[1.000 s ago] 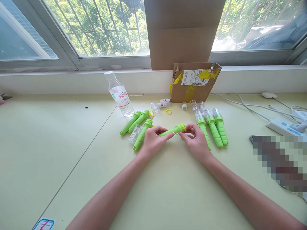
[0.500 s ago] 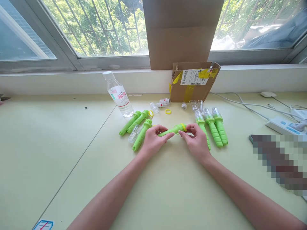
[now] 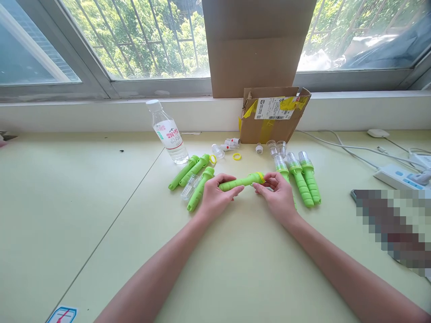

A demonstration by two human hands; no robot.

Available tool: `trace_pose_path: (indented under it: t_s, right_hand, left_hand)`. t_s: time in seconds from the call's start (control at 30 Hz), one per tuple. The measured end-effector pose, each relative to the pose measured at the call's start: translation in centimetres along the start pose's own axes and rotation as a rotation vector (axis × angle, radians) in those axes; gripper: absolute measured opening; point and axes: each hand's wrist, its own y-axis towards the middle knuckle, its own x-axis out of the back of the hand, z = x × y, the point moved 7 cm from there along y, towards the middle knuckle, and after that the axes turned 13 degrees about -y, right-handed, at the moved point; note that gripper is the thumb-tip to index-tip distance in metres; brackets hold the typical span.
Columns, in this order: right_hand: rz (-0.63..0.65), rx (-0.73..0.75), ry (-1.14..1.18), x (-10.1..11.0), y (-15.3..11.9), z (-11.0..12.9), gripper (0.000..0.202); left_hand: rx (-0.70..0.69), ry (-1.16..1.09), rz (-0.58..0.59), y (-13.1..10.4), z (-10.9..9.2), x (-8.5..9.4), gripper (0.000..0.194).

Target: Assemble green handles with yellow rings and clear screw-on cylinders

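My left hand (image 3: 217,194) is closed around a green plastic flashlight handle (image 3: 238,182), held nearly level above the table with its threaded end to the right. Around that end sits a yellow ring (image 3: 259,177), pinched at its edge by the fingers of my right hand (image 3: 276,193). Left of my left hand lie several more green handles (image 3: 200,190) with open threaded tops and a clear ribbed cap (image 3: 190,187). Beyond my right hand are green flashlights with clear tops (image 3: 301,185), the nearest partly hidden by that hand.
Behind the hands lie another yellow ring (image 3: 237,156), white cylindrical parts (image 3: 231,144) and clear caps (image 3: 281,148). A water bottle (image 3: 170,137) stands back left, a cardboard box (image 3: 269,128) by the window. At right are a power strip (image 3: 393,177) with cables and a pixelated phone-like object (image 3: 390,229).
The green handle has shifted slightly right, showing more of its length. The yellow ring, tilted before, now sits straighter around the threaded end. Both hands stay nearly in place.
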Motion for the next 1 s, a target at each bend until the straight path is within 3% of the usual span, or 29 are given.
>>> trace_pose_path:
  t_s: [0.7,1.0]
  right_hand:
    - [0.016,0.033,-0.024,-0.17,0.03,0.07,0.037]
    - [0.040,0.051,-0.075,-0.33,-0.19,0.56,0.036]
  left_hand:
    - [0.050,0.010,-0.041,0.09,-0.24,0.35,0.033]
    - [0.138,0.010,-0.034,0.19,0.08,0.56,0.030]
